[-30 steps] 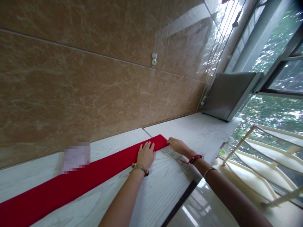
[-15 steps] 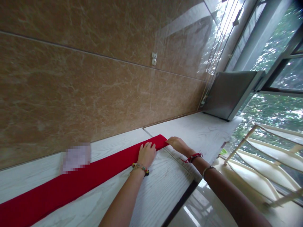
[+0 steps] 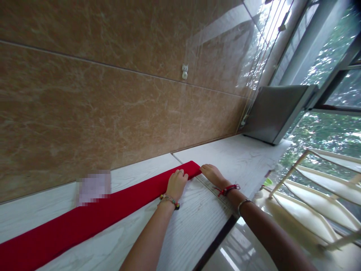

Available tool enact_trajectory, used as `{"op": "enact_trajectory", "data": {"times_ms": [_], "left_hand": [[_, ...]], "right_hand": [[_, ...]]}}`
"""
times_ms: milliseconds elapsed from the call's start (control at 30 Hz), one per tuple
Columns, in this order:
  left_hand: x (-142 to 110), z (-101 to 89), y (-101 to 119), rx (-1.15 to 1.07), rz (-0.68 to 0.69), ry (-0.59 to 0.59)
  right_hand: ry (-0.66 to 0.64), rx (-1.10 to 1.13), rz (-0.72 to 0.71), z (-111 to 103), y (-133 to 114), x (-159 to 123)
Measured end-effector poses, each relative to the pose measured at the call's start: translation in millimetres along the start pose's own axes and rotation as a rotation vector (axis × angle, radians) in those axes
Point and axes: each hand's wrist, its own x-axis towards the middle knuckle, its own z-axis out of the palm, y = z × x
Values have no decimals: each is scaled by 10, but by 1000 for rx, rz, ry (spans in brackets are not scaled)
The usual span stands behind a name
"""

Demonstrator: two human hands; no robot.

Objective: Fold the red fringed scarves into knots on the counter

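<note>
A long strip of folded red cloth [image 3: 118, 209] runs along the white wood-grain counter [image 3: 203, 222] from the lower left to the middle. My left hand [image 3: 176, 185] lies over its near edge, close to the right end, with the fingers curled together on the fabric. At the very end of the strip, my right hand [image 3: 213, 174] pinches the corner between thumb and fingers. The fingertips' underside is hidden in both hands.
A blurred pale patch [image 3: 94, 187] lies behind the cloth by the brown tiled wall [image 3: 113, 105]. At the counter's far end stands a grey box-shaped appliance [image 3: 278, 113]. A cream tiered rack [image 3: 316, 195] stands at the right, beside the window.
My left hand's fingers have drawn in from spread on the cloth to curled together. My right hand stays at the corner. The view has shifted slightly.
</note>
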Motion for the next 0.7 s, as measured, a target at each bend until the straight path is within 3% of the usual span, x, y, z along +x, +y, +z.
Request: {"op": "enact_trajectory", "data": {"times_ms": [300,467,600,700], "left_hand": [[-58,84,-56,-121,20,-23],[-154,106,-57,-169,-11,-19],[-373,50,-117,-176,-5,-71],[-706,-68,-275,-155,-72,-131]], "right_hand": [[-126,43,-28,-164,16,-44],[-13,128,-68,-285,-230,56],[20,197,-77,-89,-431,31],[-21,184,-104,133,-402,-31]]}}
